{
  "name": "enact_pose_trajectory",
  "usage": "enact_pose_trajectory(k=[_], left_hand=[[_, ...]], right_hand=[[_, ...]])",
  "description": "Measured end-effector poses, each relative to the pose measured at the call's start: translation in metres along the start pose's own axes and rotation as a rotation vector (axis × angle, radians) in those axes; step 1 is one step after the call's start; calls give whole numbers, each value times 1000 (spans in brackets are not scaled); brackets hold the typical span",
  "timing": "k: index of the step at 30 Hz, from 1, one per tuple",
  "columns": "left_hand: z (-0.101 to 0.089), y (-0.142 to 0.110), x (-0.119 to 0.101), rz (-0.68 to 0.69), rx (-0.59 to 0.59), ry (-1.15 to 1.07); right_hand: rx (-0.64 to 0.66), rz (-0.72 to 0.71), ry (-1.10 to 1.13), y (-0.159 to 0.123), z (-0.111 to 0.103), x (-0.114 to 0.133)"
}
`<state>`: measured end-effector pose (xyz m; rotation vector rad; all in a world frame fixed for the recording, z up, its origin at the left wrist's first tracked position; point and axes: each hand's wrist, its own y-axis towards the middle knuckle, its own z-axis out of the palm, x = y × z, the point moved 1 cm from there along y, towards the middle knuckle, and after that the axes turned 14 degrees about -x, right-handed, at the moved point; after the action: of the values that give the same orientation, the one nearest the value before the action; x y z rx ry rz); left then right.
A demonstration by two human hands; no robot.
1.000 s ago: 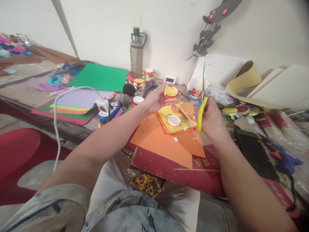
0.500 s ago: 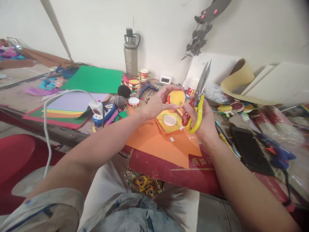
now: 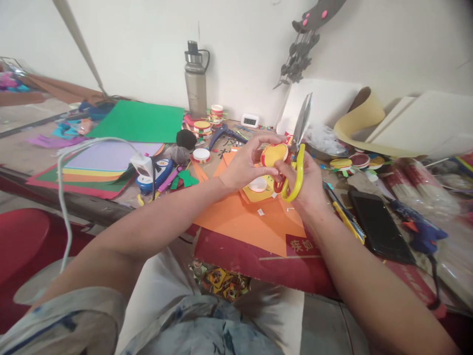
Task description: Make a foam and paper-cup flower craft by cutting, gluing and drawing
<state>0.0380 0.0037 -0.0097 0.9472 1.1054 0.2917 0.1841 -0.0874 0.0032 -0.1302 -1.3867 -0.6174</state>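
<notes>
My left hand [image 3: 249,165] grips a small round drum-like piece [image 3: 272,154] with a yellow top and a red rim. Scissors [image 3: 300,148] with yellow and red handles hang in my right hand [image 3: 308,182], blades pointing up and away. The thumb and finger of that hand also touch the near edge of the round piece. Below both hands lie a white disc [image 3: 258,184] on a yellow sheet and a larger orange sheet [image 3: 236,222]. Small white paper scraps [image 3: 260,212] rest on the orange.
On the left are a green sheet [image 3: 136,121], a charger with a white cable [image 3: 145,165] and a blue tape dispenser [image 3: 155,177]. A bottle [image 3: 195,84] stands against the wall. At right lie cutters [image 3: 345,217], a black phone [image 3: 380,227] and a blue glue gun [image 3: 423,229].
The round piece has tilted and turned in my left hand, and my right thumb and finger have come onto its edge. The scissors are still held, turned slightly. The view has shifted a little.
</notes>
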Motion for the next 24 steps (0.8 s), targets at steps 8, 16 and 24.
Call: enact_pose_trajectory(k=[8, 16, 24], left_hand=[[12, -9, -47, -538, -283, -84], [-6, -8, -17, -1049, -26, -169], [0, -5, -26, -1111, 140, -274]], right_hand=[[-36, -48, -156, 13, -19, 19], [174, -89, -331, 11, -17, 21], [30, -252, -329, 7, -17, 22]])
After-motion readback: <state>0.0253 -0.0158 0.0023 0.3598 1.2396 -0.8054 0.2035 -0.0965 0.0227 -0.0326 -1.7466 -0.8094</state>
